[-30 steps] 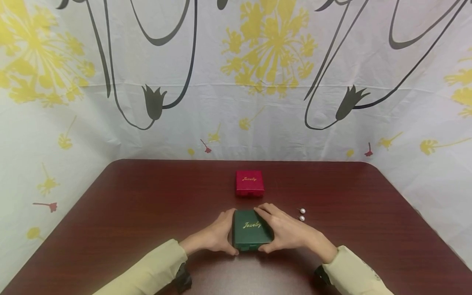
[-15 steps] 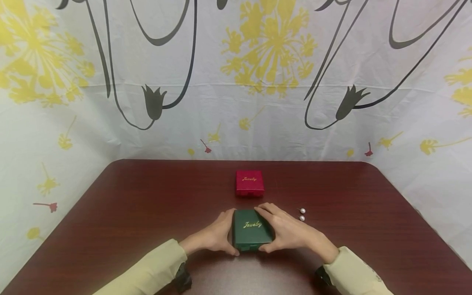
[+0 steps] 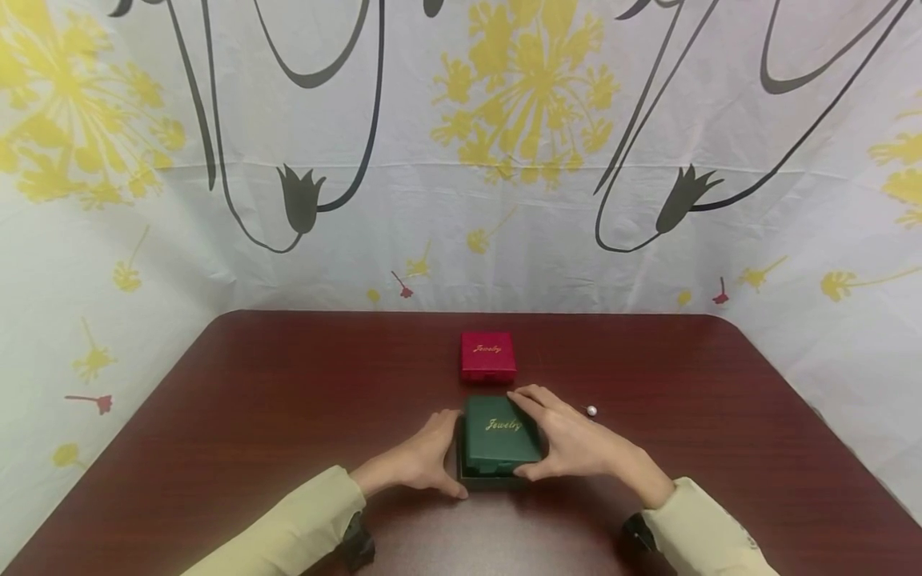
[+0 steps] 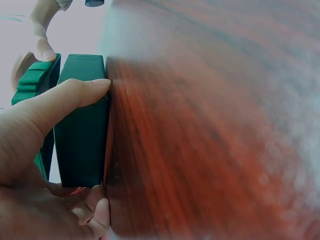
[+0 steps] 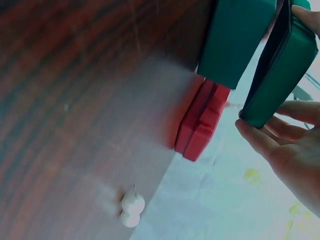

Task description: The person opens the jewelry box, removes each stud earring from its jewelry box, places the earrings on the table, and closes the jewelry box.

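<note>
The green jewelry box is in two parts. Its lid (image 3: 500, 436), with gold "Jewelry" lettering, is raised off the base (image 4: 82, 135), and a gap shows between them in both wrist views. My right hand (image 3: 572, 440) grips the lid between thumb and fingers at its front and back edges. On the table, the base stays in the grasp of my left hand (image 3: 418, 458), thumb at the front side and fingers behind. The inside of the base is hidden under the lid in the head view.
A closed red jewelry box (image 3: 487, 357) sits farther back on the dark wooden table (image 3: 288, 384). Pearl earrings (image 5: 132, 207) lie to the right of the green box; in the head view my right hand covers one of the two. A patterned sheet (image 3: 461, 240) hangs behind.
My right hand has lifted the green lid off the base, moving it up and slightly right. My left hand has stayed in place on the base.
</note>
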The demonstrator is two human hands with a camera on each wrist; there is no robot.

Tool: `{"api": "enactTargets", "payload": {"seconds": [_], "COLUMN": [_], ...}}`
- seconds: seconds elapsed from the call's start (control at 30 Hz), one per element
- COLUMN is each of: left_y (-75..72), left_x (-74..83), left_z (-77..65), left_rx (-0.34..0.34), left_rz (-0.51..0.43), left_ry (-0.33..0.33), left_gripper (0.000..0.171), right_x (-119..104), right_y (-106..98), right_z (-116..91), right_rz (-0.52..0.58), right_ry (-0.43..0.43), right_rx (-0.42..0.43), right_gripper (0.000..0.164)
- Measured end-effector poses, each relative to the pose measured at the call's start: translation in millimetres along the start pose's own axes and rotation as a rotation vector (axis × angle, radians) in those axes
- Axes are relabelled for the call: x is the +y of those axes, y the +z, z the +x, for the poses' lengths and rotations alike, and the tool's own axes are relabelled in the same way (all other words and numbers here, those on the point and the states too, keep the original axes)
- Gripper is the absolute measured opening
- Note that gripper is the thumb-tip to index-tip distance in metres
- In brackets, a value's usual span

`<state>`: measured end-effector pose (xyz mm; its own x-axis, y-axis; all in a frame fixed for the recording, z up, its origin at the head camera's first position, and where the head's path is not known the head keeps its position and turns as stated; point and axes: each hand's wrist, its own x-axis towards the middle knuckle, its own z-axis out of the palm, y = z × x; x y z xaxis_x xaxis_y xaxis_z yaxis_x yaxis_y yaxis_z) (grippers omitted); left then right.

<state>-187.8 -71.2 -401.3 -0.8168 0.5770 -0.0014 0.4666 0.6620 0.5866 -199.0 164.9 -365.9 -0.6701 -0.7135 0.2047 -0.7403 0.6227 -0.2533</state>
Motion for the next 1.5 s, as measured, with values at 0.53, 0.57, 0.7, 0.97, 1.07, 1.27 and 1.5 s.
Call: {"api": "enactTargets", "payload": {"seconds": [0.53,0.57,0.7,0.97,1.07,1.27,1.5], "left_y": [-1.5,-1.5,-1.2,-1.7,-2.1,-2.0,-2.0], "left_x": [-0.1,-0.2,-0.4,-0.6,-0.3,0.1,-0.1], "left_z": [-1.1,-1.3,-1.8,-1.6,-1.4,-1.4,-1.1], "left_rx": [0.002,0.002,0.005,-0.010,-0.018,-0.019,-0.018], "left_rz": [0.022,0.023,0.028,0.039,0.041,0.042,0.048], "left_ry": [0.006,0.008,0.013,0.000,-0.008,-0.010,-0.006], "left_gripper": [0.094,0.093,0.093,0.093,0.094,0.094,0.094], "right_x": [46.2,49.7,63.4,84.9,91.9,102.9,110.2], "right_y": [-24.3,-25.6,-27.9,-28.7,-28.8,-29.0,-28.0], "right_z": [-4.0,-3.7,-2.3,2.2,4.4,9.8,16.5], "right_rz": [0.002,0.005,0.006,-0.015,-0.026,-0.013,-0.010], "right_ry": [0.164,0.173,0.212,0.268,0.293,0.373,0.423], "right_rx": [0.059,0.059,0.057,0.052,0.066,0.078,0.065], "right_gripper": [0.088,0.088,0.088,0.087,0.086,0.085,0.086]}}
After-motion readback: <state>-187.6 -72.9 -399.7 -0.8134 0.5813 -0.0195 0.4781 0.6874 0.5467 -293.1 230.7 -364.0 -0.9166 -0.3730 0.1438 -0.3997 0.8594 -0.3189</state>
